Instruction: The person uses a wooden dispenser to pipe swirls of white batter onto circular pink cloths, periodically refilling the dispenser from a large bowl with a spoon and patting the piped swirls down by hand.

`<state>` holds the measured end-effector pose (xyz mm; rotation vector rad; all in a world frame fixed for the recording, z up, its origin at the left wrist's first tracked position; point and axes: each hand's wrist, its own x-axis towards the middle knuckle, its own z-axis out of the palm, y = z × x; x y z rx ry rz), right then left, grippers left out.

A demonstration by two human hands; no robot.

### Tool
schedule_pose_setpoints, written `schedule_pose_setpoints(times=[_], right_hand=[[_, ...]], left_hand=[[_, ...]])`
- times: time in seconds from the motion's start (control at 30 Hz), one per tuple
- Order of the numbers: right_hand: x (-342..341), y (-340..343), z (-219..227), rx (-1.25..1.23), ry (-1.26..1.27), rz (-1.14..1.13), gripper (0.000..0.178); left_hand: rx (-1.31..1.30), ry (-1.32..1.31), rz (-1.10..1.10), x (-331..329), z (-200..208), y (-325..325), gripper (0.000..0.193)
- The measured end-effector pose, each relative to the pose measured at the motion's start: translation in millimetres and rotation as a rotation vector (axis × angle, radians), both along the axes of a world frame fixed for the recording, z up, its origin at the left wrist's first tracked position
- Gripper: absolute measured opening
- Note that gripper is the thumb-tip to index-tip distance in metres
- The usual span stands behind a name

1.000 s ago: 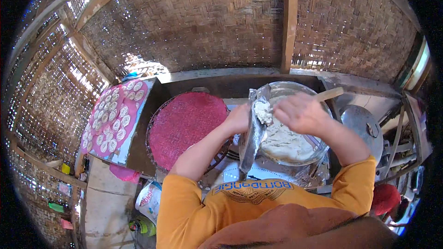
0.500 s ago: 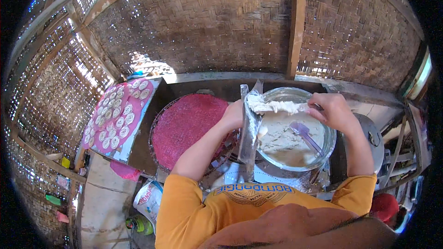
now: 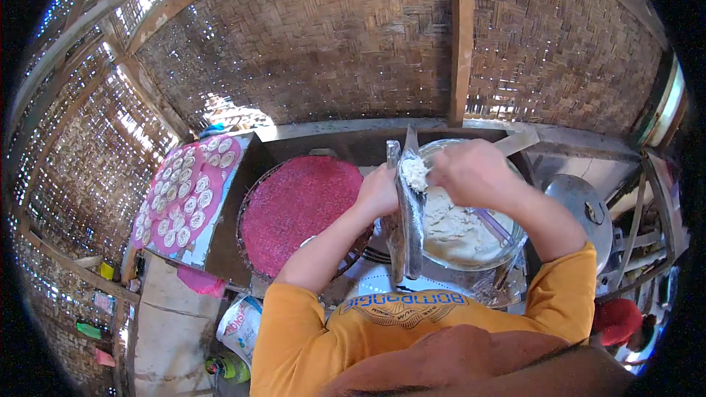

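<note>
My left hand (image 3: 378,192) is closed on a wooden press (image 3: 414,239) made of two long, worn bars, which stands upright with its bars slightly apart. White sticky dough (image 3: 414,174) sits at the press's opening. My right hand (image 3: 474,170) is closed beside that dough, over the basin; a flat, pale spatula (image 3: 519,142) sticks out behind it, its other end hidden by the hand. Below lies a round metal basin (image 3: 478,267) of white dough, with a purple plastic scoop (image 3: 493,225) resting in it.
Left of the press is a round tray covered in pink mesh (image 3: 301,213). Farther left, coiled dough rounds (image 3: 176,195) lie on a pink sheet. A metal pot lid (image 3: 585,213) is at the right; a white bucket (image 3: 241,327) stands at lower left. Woven walls surround the workplace.
My right hand has moved left to the press and turned, bringing the dough-coated spatula to its opening. The press has tilted, and my left hand keeps its hold.
</note>
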<state>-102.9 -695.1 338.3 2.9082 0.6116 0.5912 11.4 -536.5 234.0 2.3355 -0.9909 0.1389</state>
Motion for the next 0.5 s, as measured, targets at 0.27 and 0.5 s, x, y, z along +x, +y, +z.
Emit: schedule_pose_setpoints(times=[0.27, 0.5], right_hand=[[-24, -26, 2, -0.024, -0.528, 0.164, 0.012], [11, -20, -67, 1.476, -0.059, 0.001, 0.013]], left_hand=[[0.093, 0.114, -0.033, 24, 16, 17, 0.034], [-0.152, -0.265, 0.049, 44, -3, -15, 0.038]])
